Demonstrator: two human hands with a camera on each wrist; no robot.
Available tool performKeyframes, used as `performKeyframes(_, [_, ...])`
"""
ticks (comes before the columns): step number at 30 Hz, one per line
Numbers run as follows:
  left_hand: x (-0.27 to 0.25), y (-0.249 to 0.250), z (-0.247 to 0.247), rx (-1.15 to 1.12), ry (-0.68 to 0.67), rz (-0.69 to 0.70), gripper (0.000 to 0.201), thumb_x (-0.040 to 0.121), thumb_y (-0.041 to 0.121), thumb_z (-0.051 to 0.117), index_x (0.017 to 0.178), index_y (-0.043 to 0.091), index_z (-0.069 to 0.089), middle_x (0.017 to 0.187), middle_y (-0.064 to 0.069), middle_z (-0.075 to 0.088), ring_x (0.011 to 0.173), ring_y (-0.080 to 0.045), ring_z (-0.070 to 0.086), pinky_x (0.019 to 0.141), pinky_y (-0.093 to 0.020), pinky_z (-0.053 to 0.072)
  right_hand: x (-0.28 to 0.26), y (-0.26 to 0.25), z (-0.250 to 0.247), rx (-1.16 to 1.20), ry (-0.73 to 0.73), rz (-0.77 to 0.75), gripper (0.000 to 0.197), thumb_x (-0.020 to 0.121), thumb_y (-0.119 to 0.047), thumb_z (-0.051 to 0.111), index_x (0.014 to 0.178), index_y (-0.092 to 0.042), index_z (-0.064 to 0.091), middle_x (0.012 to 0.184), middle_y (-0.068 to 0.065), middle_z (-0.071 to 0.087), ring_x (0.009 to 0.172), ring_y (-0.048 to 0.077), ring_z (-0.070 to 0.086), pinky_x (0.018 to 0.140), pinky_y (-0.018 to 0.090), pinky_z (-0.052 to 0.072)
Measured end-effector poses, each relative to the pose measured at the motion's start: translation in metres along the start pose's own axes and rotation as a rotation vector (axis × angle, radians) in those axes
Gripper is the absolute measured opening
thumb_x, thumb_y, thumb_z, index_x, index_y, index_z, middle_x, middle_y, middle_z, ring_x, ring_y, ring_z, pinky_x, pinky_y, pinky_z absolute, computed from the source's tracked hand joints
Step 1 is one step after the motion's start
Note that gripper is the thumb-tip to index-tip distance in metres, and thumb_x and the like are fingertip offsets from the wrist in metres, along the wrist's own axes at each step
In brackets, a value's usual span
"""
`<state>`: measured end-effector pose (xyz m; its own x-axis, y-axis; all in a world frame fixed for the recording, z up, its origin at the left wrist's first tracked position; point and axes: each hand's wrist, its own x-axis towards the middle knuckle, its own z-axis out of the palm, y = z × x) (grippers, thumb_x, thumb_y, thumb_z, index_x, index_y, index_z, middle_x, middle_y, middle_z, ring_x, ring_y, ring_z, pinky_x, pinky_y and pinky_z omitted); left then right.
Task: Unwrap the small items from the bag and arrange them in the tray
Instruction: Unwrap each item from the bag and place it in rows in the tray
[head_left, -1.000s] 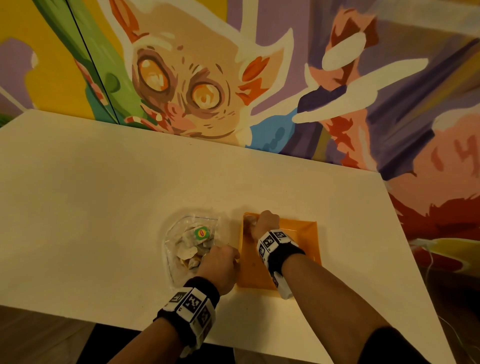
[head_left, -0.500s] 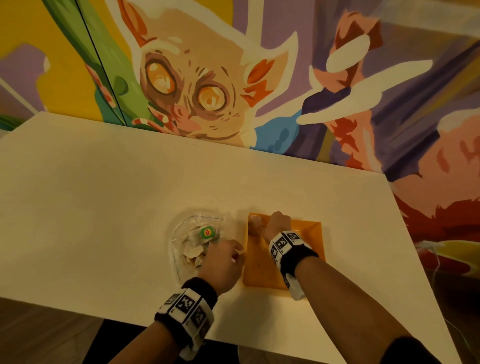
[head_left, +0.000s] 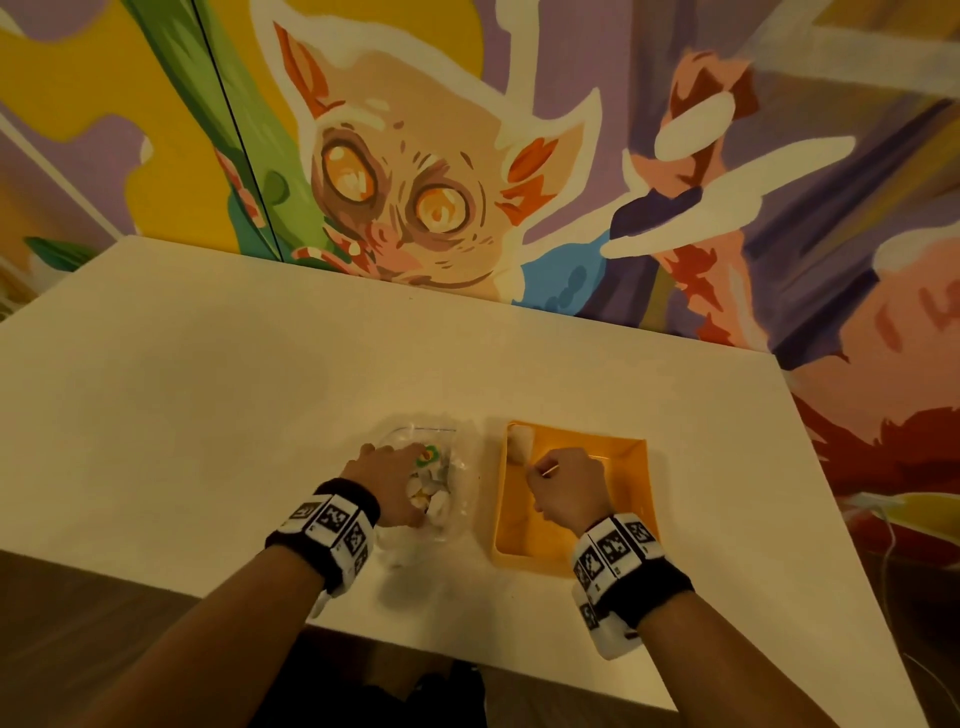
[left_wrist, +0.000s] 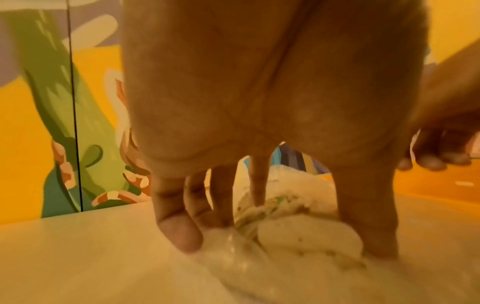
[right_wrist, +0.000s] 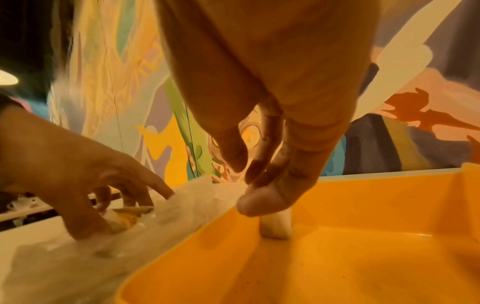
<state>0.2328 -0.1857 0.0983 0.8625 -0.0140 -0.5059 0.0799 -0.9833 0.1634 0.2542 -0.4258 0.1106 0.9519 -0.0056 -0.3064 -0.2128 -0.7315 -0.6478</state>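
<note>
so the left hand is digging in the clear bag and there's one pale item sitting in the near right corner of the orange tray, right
Not quite. The left hand is in the clear bag, but the pale item sits in the far left corner of the orange tray, not the near right. The head view shows it.

Low in the frame's centre, the left hand (head_left: 387, 480) reaches into a clear bag (head_left: 457, 499) of small items on the desk (head_left: 208, 405); right of it, the right hand (head_left: 569, 491) hangs curled over an orange tray (head_left: 631, 467).
</note>
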Motion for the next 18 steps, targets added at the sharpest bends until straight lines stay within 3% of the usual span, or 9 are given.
performKeyframes(4, [-0.005, 0.009, 0.006, 0.05, 0.136, -0.012, 0.067, 0.083, 0.054, 0.06, 0.141, 0.028, 0.038, 0.133, -0.003, 0.054, 0.122, -0.031, 0.042, 0.095, -0.04, 0.041, -0.02, 0.0, -0.004, 0.045, -0.002, -0.026, 0.017, 0.09, -0.029, 0.063, 0.074, -0.027, 0.061, 0.08, 0.005, 0.071, 0.076, 0.019, 0.069, 0.067, 0.037, 0.06])
performKeyframes(9, [-0.01, 0.011, 0.009, -0.171, 0.26, 0.015, 0.025, 0.088, 0.017, 0.055, 0.11, 0.01, 0.066, 0.112, -0.011, 0.066, 0.105, -0.029, 0.057, 0.082, -0.032, 0.044, -0.036, 0.006, -0.012, 0.089, 0.013, -0.029, 0.018, 0.09, -0.027, 0.064, 0.072, -0.027, 0.061, 0.079, 0.002, 0.071, 0.069, 0.018, 0.07, 0.068, 0.037, 0.06])
performKeyframes(15, [-0.019, 0.007, 0.007, -0.373, 0.36, 0.08, 0.019, 0.092, 0.009, 0.052, 0.098, 0.006, 0.07, 0.096, -0.013, 0.07, 0.092, -0.031, 0.063, 0.074, -0.032, 0.046, -0.05, 0.01, -0.017, 0.101, -0.005, -0.041, 0.014, 0.092, -0.025, 0.063, 0.078, -0.02, 0.064, 0.073, 0.002, 0.072, 0.061, 0.015, 0.069, 0.059, 0.029, 0.057])
performKeyframes(18, [-0.021, 0.004, 0.002, -0.506, 0.448, 0.092, 0.017, 0.094, 0.015, 0.056, 0.095, 0.007, 0.072, 0.088, -0.009, 0.07, 0.079, -0.023, 0.058, 0.068, -0.026, 0.038, -0.052, 0.007, -0.016, 0.107, -0.021, -0.054, 0.013, 0.093, -0.024, 0.062, 0.081, -0.018, 0.066, 0.074, 0.002, 0.072, 0.062, 0.015, 0.069, 0.061, 0.029, 0.058])
